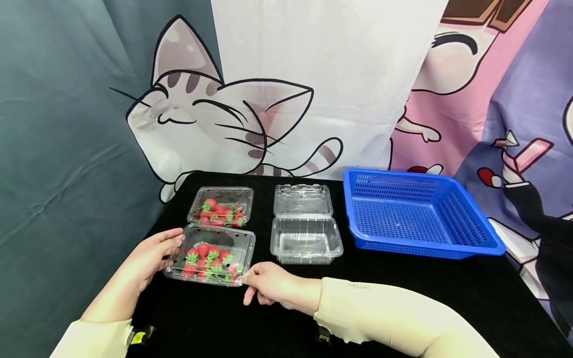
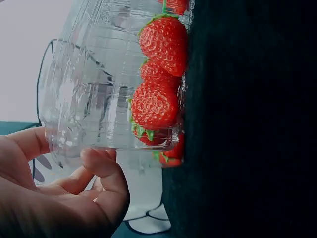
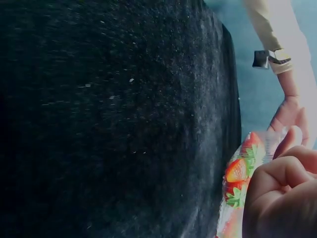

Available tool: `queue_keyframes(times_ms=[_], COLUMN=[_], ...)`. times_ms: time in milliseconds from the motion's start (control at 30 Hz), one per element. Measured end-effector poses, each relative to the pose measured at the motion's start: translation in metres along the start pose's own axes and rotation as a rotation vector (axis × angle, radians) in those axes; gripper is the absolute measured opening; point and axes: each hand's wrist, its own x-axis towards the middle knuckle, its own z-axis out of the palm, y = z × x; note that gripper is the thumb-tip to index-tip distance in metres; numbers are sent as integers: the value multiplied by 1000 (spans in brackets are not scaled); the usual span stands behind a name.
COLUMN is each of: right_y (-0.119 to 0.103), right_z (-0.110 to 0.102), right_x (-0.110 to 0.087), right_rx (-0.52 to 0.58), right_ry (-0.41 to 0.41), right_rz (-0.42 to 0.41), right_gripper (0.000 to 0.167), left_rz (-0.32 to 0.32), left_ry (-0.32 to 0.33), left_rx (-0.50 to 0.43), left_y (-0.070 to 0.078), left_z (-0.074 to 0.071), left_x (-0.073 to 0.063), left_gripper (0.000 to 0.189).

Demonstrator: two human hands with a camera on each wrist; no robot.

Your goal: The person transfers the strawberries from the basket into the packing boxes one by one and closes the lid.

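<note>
Closed over several strawberries (image 1: 208, 260), a clear plastic clamshell box (image 1: 243, 242) lies at the near left of the black table. My left hand (image 1: 149, 258) grips its left side, and in the left wrist view the fingers (image 2: 32, 144) and thumb reach the box's edge. At the near right corner, my right hand (image 1: 273, 282) pinches the rim between thumb and forefinger, its other fingers curled below. The right wrist view shows the strawberries (image 3: 237, 171) inside, partly hidden behind that hand. Directly behind stands a second closed clamshell box (image 1: 243, 195) of strawberries (image 1: 219, 213).
An empty clamshell box (image 1: 306, 238) stands right of the strawberry boxes, its lid (image 1: 303, 200) folded back. Farther right is a large blue plastic basket (image 1: 465, 243). A printed cloth (image 1: 358, 59) hangs behind the black table (image 1: 394, 288).
</note>
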Motion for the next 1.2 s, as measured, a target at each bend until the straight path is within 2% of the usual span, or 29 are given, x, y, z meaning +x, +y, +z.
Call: queue_keyframes(times_ms=[167, 400, 633, 967, 1100, 1200], right_y=[-3, 1, 3, 4, 5, 6], right_z=[8, 16, 19, 22, 21, 20], right_x=[14, 30, 38, 40, 39, 37], right_rx=[-28, -47, -64, -54, -62, -66], right_ry=[18, 21, 13, 25, 28, 36], right_rz=[0, 58, 53, 46, 45, 55], right_gripper=[15, 16, 17, 19, 19, 20], left_rz=[3, -10, -42, -52, -44, -34], left_ry=[30, 30, 40, 19, 12, 15], left_rx=[3, 11, -45, -59, -15, 60], left_y=[-8, -19, -25, -27, -23, -18], left_z=[-6, -12, -14, -11, -11, -11], left_x=[8, 12, 14, 21, 21, 21], left_gripper=[67, 62, 62, 66, 66, 66])
